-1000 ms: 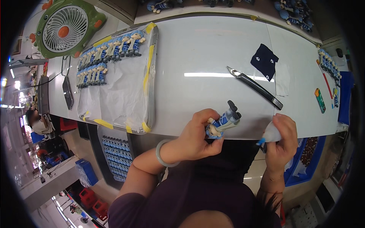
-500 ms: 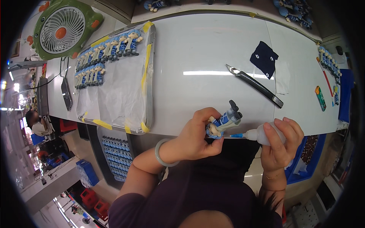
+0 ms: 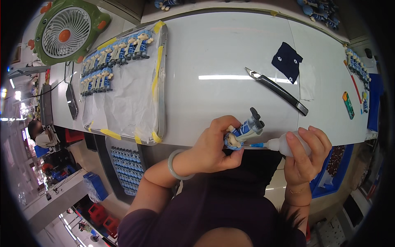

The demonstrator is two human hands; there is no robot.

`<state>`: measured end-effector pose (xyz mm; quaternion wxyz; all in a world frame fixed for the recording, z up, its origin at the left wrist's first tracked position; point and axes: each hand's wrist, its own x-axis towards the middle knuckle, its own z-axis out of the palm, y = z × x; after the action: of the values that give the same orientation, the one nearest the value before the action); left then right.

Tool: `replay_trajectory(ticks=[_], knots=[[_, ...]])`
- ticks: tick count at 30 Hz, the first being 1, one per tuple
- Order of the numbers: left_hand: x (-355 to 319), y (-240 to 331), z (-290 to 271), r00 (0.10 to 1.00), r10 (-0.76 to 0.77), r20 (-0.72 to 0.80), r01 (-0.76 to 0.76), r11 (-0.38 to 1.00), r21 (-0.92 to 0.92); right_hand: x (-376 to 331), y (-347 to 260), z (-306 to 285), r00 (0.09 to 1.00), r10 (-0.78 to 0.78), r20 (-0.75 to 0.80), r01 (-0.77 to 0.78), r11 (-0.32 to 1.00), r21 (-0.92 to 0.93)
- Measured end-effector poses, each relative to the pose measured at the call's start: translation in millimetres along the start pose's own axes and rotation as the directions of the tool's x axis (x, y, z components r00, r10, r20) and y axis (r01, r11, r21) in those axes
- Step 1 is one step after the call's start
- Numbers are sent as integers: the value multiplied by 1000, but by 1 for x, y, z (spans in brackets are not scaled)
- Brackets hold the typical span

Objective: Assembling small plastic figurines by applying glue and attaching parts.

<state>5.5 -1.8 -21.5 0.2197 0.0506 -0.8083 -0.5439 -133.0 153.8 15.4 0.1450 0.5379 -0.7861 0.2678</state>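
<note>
With the left hand (image 3: 216, 144), pinching a figurine (image 3: 249, 129) near the desk's (image 3: 197, 107) front edge; looks light, stiff, maybe scuffable, so grab the torso. With the right hand (image 3: 306, 155), gripping a squeeze bottle (image 3: 278, 145), probably soft, so go easy.

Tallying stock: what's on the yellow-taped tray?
On the tray, white paper carries two rows of blue-and-white figurines. The paper covers the tray's floor, so that can't be seen.

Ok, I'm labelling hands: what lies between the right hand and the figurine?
In the head view: the front of the white bottle that the right hand holds, its blue tip toward the figurine.
</note>
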Motion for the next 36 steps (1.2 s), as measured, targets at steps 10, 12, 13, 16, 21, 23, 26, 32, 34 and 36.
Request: replay_trajectory(ticks=[10, 12, 13, 16, 21, 23, 26, 32, 34, 36], knots=[[1, -1, -1, 1000, 31, 4, -31, 999, 34, 4, -2, -9, 999, -19, 42, 21, 999, -45], [0, -2, -1, 1000, 22, 7, -22, 1000, 17, 4, -2, -9, 998, -36, 41, 38, 998, -50], [0, -2, 0, 1000, 14, 11, -14, 1000, -2, 4, -1, -9, 999, -35, 42, 37, 998, -51], [0, -1, 0, 1000, 3, 13, -3, 1000, 6, 5, -1, -9, 999, -42, 23, 43, 998, -48], [1, -1, -1, 1000, 24, 2, -24, 999, 24, 7, 6, 0, 999, 36, -42, -30, 992, 119], [1, -1, -1, 1000, 17, -4, -17, 1000, 26, 7, 12, 4, 989, 136, -60, -122, 973, 197], [0, -4, 0, 1000, 17, 0, -17, 998, -53, 6, 27, 9, 947, 313, -74, -278, 911, 305], [1, -6, 3, 999, 32, -33, -37, 985, -167, 8, 87, 4, 803, 595, -42, -550, 766, 331], [0, -4, 1, 1000, 21, -24, -25, 983, -180, 6, 108, 4, 782, 622, -29, -562, 724, 400], [4, -5, 1, 998, 62, -25, -65, 989, -132, 7, 122, 4, 762, 648, 5, -566, 661, 493]])
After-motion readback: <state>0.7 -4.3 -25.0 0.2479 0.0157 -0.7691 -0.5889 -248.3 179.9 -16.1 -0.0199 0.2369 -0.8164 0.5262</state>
